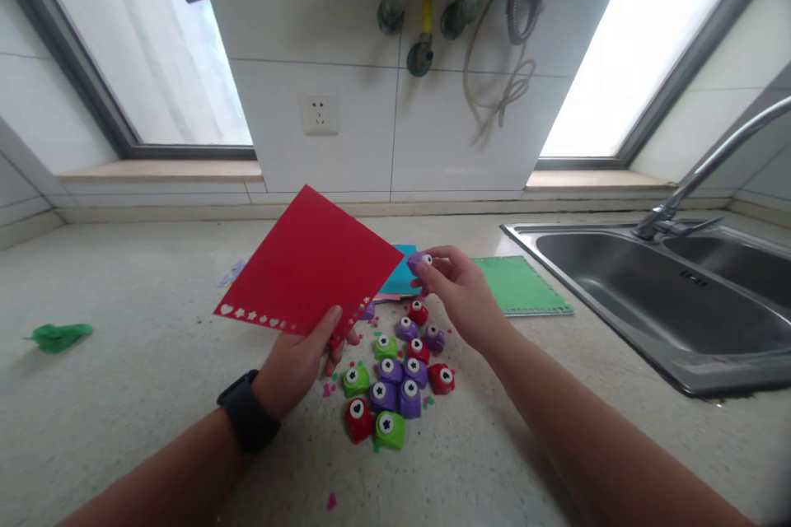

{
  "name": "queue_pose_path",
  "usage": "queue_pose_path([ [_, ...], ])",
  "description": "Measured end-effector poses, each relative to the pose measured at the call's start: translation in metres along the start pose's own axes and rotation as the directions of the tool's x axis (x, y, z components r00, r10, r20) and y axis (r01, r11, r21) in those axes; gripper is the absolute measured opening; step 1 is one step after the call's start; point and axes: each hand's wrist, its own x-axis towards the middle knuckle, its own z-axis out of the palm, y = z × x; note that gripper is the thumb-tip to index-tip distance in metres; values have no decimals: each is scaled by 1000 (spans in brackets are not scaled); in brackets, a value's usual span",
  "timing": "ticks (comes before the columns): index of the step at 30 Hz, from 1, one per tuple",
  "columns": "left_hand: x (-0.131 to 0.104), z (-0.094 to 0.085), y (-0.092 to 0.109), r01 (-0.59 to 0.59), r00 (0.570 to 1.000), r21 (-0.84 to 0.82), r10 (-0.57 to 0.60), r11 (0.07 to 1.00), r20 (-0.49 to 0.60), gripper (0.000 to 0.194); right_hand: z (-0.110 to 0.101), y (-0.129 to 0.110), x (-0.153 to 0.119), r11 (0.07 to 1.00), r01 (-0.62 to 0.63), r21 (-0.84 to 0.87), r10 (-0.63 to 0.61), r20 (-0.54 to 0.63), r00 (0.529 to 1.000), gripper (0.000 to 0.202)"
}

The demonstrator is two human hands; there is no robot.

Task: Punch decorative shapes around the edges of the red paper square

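Note:
My left hand (pixel 302 362), with a dark watch on its wrist, pinches the lower edge of a sheet of red paper (pixel 309 255) and holds it up off the counter. Shapes such as a heart and flowers are cut through along two of its edges. At the paper's right corner, my right hand (pixel 461 288) grips a small purple craft punch (pixel 420 261). Whether the paper sits in the punch's slot, I cannot tell. Below the hands lie several red, green and purple craft punches (pixel 386 394) in a cluster, each with a shape on its white button.
Green paper (pixel 525 284) with punched edges lies at the right, beside the steel sink (pixel 618 272) and its tap (pixel 698 173). Blue paper (pixel 404 268) is partly hidden behind the red sheet. Paper scraps (pixel 332 501) dot the counter; a crumpled green thing (pixel 58 336) rests far left.

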Motion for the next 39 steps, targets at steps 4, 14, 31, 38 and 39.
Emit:
queue_pose_path([
  [4,-2,2,4,8,1000,3,-8,1000,-14,52,-5,-7,0,920,46,389,-23,-64,998,32],
  [14,-2,-2,-5,-3,1000,127,6,992,-30,57,6,-23,-20,881,118,457,-131,-3,991,44],
  [31,-3,-5,-13,-50,999,171,53,984,-9,53,11,-25,-27,898,136,419,-188,84,979,37],
  [38,-4,-4,-5,-28,999,214,32,976,-15,59,11,-24,-27,895,191,402,-234,61,970,36],
  [39,-4,-4,-4,-24,999,232,30,972,-22,59,10,-24,-27,896,200,396,-240,55,969,36],
])
